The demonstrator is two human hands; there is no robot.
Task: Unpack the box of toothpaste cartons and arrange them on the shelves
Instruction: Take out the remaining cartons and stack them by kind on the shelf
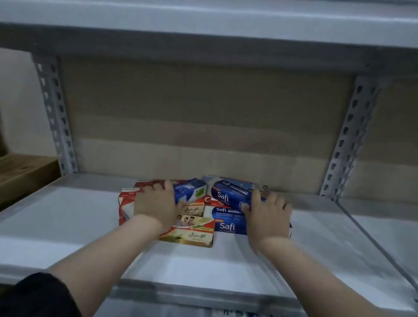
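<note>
— Where are the toothpaste cartons (199,207)?

— Bunched in a small heap at the middle of the white shelf (73,222), toward the back panel. A blue Safi carton (230,197) lies tilted on top, above a second Safi carton (227,225); a green and orange carton (189,232) sits in front.

— And the hands?

— The left hand (156,204) lies palm-down over the red and white cartons (127,202), fingers spread, gripping nothing that I can see. The right hand (268,213) is curled around the end of the tilted Safi carton.
</note>
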